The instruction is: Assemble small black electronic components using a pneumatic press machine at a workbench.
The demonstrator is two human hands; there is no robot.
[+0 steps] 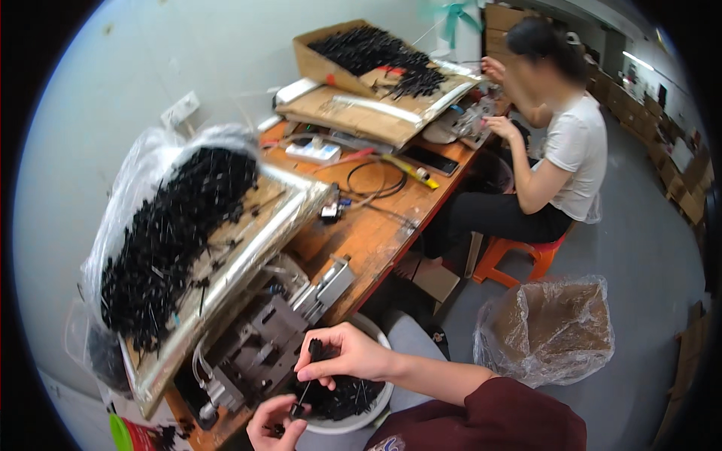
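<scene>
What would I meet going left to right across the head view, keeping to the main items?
Heap of black parts → left hand → right hand → black phone → plastic-lined brown box.

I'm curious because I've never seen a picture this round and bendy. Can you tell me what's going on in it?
There's no robot here, just a person working with two bare hands. The camera sits on their head and looks down; its very wide lens bends straight edges.

The right hand pinches the top of a small black part with a thin rod. The left hand has its fingers at the lower end. Below is a white tub with more black pieces.

On the wooden table is a metal machine; I can't tell what it does. A sloping board holds a big black heap. Farther along, a co-worker sits on an orange stool.
</scene>
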